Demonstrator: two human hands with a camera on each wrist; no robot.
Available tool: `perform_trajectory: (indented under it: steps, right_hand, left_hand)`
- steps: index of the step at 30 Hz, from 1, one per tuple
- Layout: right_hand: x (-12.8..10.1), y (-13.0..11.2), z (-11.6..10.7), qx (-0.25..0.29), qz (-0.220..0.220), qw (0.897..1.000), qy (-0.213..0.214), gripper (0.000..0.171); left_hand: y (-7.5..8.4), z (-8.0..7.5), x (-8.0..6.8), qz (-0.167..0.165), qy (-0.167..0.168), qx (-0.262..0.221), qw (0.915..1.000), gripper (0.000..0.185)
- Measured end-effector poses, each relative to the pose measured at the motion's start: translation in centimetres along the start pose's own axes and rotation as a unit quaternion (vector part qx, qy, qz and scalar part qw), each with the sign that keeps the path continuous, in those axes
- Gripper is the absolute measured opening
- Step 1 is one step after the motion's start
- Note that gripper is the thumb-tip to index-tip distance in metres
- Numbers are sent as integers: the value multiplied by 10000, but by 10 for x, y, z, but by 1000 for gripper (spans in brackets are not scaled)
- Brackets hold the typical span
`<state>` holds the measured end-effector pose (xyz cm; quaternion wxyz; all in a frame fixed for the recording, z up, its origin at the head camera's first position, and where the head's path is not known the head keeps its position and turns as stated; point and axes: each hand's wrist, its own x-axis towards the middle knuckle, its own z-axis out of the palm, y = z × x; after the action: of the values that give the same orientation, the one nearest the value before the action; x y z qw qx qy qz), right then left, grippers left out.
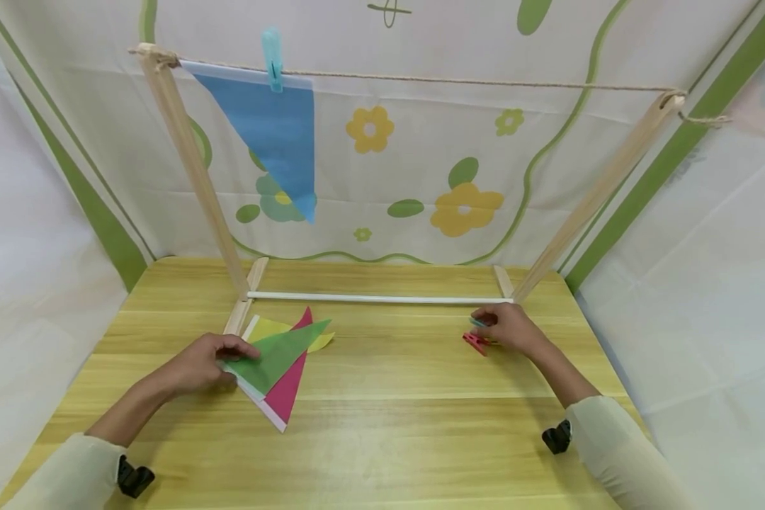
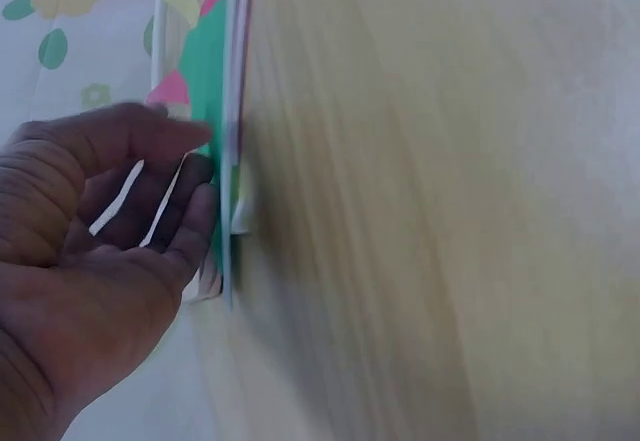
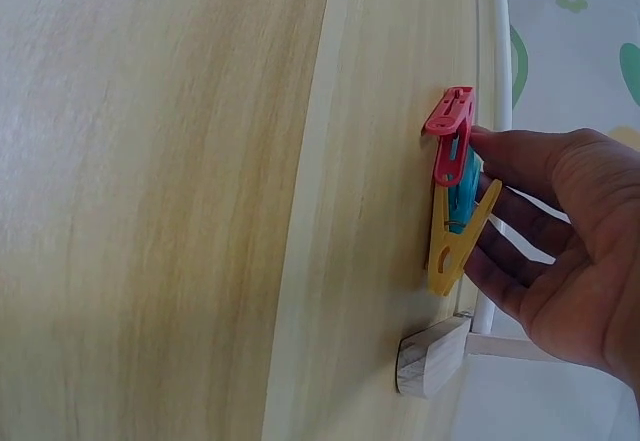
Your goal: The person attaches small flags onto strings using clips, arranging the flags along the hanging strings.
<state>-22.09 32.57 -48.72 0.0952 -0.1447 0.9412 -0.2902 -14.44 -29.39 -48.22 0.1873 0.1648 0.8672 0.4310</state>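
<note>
Head view: The left hand (image 1: 197, 365) was at the white-banded edge of a green pennant (image 1: 283, 358), which lay over a pink pennant (image 1: 287, 389) and a yellow pennant (image 1: 264, 327) on the worktop (image 1: 389, 411). The green one's long axis ran from that band to a tip aimed far and rightward; the pink tip pointed away, the yellow tip rightward. All were judged light, pliable and easily creased, best taken by the band.

Left wrist view: Finger and thumb met the green pennant; whether they pinched it could not be told.

Right wrist view: The right hand (image 3: 570, 231) curved about pink (image 3: 450, 126), blue (image 3: 462, 201) and yellow clothespins (image 3: 448, 261), likely stiff, light plastic; fingertips were partly hidden, so its grip was indeterminate. The yellow pin's handles suited grasping.
</note>
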Motion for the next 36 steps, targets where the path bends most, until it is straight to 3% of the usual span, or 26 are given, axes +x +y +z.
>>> perform_trajectory:
  steps: [11, 28, 36]
  right_hand:
    - [3, 3, 3, -26, -12, 10000, 1, 34]
    - [5, 1, 5, -124, -141, 9997, 125, 32]
    - [5, 0, 6, -163, -122, 9998, 73, 34]
  left_hand:
    - [-3, -10, -4, 285, -440, 361, 9980, 57]
    - [-5, -5, -2, 577, -101, 772, 9953, 58]
    - [-4, -6, -2, 595, 75, 943, 9937, 35]
